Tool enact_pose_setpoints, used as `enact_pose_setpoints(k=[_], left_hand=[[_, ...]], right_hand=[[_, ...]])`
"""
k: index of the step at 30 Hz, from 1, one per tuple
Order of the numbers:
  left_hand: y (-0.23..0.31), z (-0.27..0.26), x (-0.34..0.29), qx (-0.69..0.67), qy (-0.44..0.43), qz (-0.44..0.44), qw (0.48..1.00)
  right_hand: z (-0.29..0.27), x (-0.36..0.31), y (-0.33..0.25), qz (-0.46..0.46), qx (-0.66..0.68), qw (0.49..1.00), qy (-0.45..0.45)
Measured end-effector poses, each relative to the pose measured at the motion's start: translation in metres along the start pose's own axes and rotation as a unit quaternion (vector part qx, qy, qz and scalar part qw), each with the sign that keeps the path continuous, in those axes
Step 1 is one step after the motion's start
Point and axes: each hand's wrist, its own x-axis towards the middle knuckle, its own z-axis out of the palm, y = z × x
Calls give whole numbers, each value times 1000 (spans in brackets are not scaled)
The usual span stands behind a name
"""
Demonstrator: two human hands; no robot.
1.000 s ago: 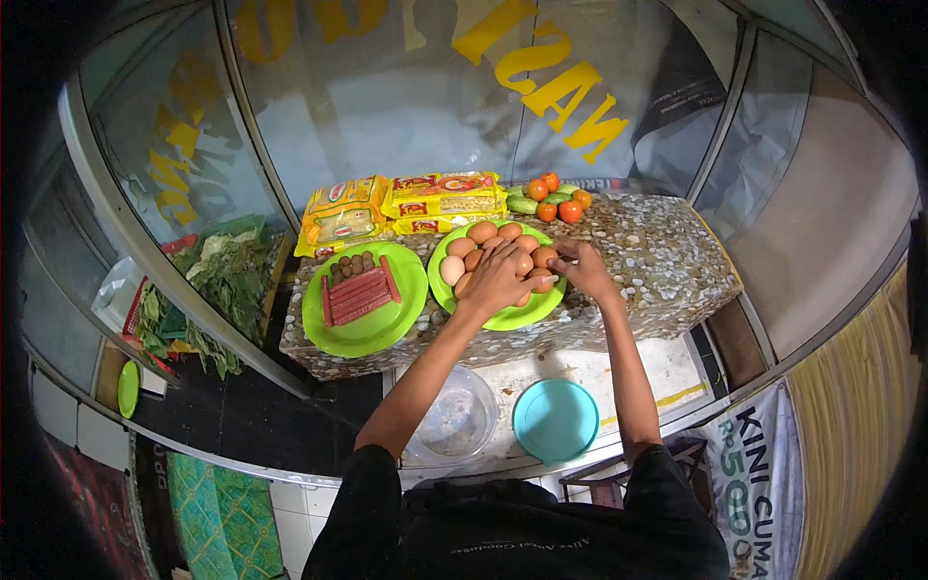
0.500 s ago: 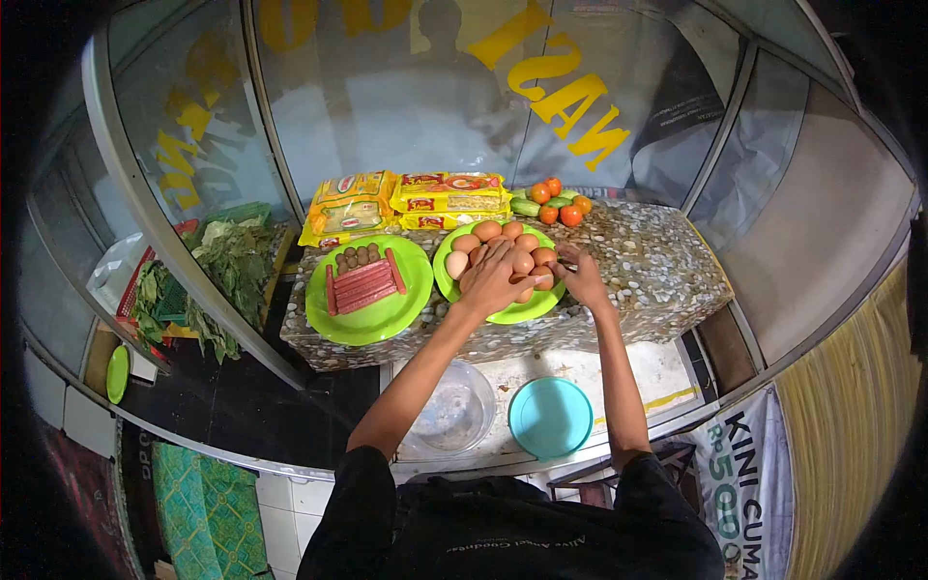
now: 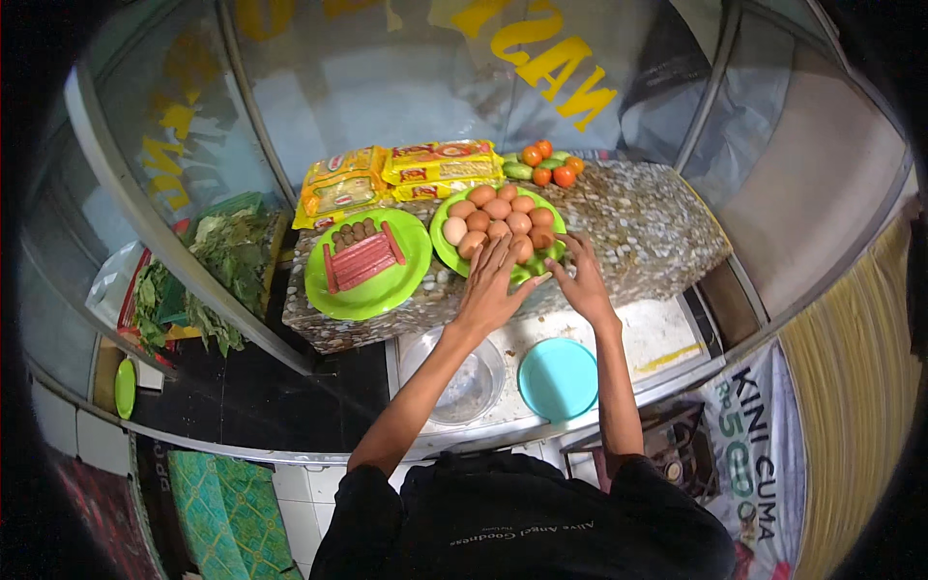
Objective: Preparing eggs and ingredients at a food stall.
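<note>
Brown eggs [image 3: 497, 209] sit heaped on a bright green plate [image 3: 443, 241] on the pebble-patterned slab. My left hand [image 3: 491, 288] lies over the plate's near edge, fingers stretched out, its tips at the nearest eggs. Beside it, my right hand [image 3: 584, 282] is open at the plate's right rim, thumb apart from the fingers. Neither hand has an egg gripped in it. Part of the near rim is hidden behind my hands. Left of this plate stands a second green plate [image 3: 411, 280] with pink sausages [image 3: 363, 262] and small brown meatballs [image 3: 354, 232].
Yellow noodle packets [image 3: 440, 166] and tomatoes [image 3: 564, 176] with green cucumbers [image 3: 517, 170] line the slab's back. Below it are a clear basin [image 3: 464, 391] and a turquoise lid [image 3: 559, 379]. Leafy greens [image 3: 227, 256] lie at the left, behind a metal frame post [image 3: 193, 246].
Both hands have drawn back toward me, from over the eggs to the plate's near edge. More eggs now show. The whole view has shifted slightly.
</note>
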Motion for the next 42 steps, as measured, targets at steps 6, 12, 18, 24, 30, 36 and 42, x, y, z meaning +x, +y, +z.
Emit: enact_pose_setpoints(k=[6,12,18,24,30,36,42], left_hand=[[52,32,-39,-95,-52,-7,994],[67,92,-115,-233,-121,-113,958],[26,153,-181,-51,-202,-285,936],[14,162,-179,-48,-181,-297,936],[23,151,-160,-156,-100,-341,922],[66,61,-118,-209,-32,-267,940],[37,-16,-130,-122,17,-327,937]], right_hand=[[-22,-69,3,17,27,999,14],[-21,-150,86,151,23,987,40],[27,-228,172,189,-97,976,53],[40,-238,184,241,-79,966,56],[20,-237,181,328,3,930,162],[-26,-186,115,269,51,953,126],[44,-139,58,163,99,980,57]])
